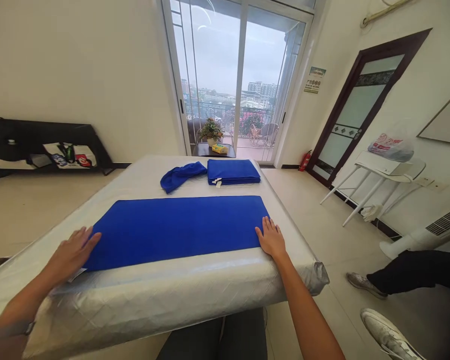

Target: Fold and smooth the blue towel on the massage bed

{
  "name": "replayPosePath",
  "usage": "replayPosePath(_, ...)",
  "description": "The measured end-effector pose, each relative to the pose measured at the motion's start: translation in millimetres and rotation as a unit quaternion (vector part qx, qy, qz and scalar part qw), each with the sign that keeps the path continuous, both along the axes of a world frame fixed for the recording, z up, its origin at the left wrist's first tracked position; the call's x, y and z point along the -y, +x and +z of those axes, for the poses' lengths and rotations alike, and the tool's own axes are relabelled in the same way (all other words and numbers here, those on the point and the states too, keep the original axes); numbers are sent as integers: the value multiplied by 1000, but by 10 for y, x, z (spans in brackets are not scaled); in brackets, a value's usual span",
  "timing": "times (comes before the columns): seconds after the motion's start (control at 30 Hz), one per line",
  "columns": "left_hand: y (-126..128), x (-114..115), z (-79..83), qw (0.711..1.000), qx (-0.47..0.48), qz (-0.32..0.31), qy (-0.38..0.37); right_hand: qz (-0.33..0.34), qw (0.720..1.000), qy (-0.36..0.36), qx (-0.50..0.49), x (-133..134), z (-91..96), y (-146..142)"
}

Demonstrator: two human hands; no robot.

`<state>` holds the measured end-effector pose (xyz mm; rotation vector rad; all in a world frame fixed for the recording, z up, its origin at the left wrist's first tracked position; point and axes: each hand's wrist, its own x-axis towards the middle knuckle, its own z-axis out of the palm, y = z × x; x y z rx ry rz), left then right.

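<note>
I log the left hand point(73, 255) and right hand point(272, 239) well apart, open and pressing flat on opposite ends of the blue towel point(172, 232), which lies smooth on the wrapped mattress point(165, 300), evenly pressed and square.

Room is left on the white mattress point(135, 182) at mid-frame, in a narrow strip between the flat blue towel point(172, 230) and, above it, the crumpled cloth point(180, 176) and folded cloth point(233, 171). At lower right, passage beside the mattress is obstructed by another person's legs point(416, 272).
</note>
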<state>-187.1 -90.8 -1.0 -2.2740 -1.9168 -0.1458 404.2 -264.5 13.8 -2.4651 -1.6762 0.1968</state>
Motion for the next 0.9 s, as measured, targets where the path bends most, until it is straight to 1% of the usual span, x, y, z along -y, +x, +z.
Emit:
replayPosePath(0.03, 220, 40, 79, 999, 48, 0, 5, 1, 1000, 0, 2, -2, -6, 1)
replayPosePath(0.07, 487, 94, 158, 996, 82, -31, 4, 1, 1000, -1, 5, -4, -12, 6)
replayPosePath(0.13, 1106, 218, 294, 986, 116, -122, -15, 1, 1000, -1, 11, -7, -27, 23)
replayPosePath(0.17, 1424, 277, 343, 976, 114, -183, -35, 1, 1000, -1, 15, -10, -34, 32)
replayPosePath(0.2, 1721, 327, 376, 964, 111, -236, -52, 1, 1000, -2, 18, -13, -40, 40)
replayPosePath(0.23, 1983, 366, 392, 953, 107, -276, -68, 1, 1000, -2, 20, -16, -43, 46)
replayPosePath(0.27, 2195, 393, 393, 943, 104, -306, -83, 1, 1000, -3, 22, -19, -45, 49)
replayPosePath(0.3, 2352, 408, 377, 935, 103, -326, -94, 1, 1000, -4, 24, -22, -44, 51)
replayPosePath(0.33, 2450, 412, 349, 931, 101, -333, -105, 0, 1000, -5, 25, -23, -41, 52)
replayPosePath(0.37, 2491, 404, 311, 931, 99, -331, -116, -1, 1000, -5, 25, -24, -37, 51)
replayPosePath(0.43, 2427, 358, 221, 940, 90, -301, -133, -3, 1000, -5, 26, -22, -30, 49)
replayPosePath(0.47, 2335, 321, 179, 946, 84, -281, -140, -3, 1000, -6, 26, -20, -28, 49)
replayPosePath(0.53, 2062, 224, 112, 957, 75, -241, -143, -2, 1000, -9, 25, -16, -27, 53)
replayPosePath(0.63, 1482, 40, 58, 973, 63, -177, -134, -2, 1000, -13, 28, -15, -35, 69)
replayPosePath(0.77, 532, -190, -49, 990, 39, -77, -113, 0, 999, -20, 41, -33, -58, 93)
replayPosePath(0.8, 311, -228, -95, 992, 31, -64, -103, 0, 999, -23, 46, -40, -68, 97)
replayPosePath(0.83, 119, -255, -145, 994, 24, -63, -90, 1, 998, -26, 52, -46, -78, 100)
replayPosePath(0.9, -153, -280, -241, 994, 12, -85, -60, 2, 997, -36, 62, -55, -95, 111)
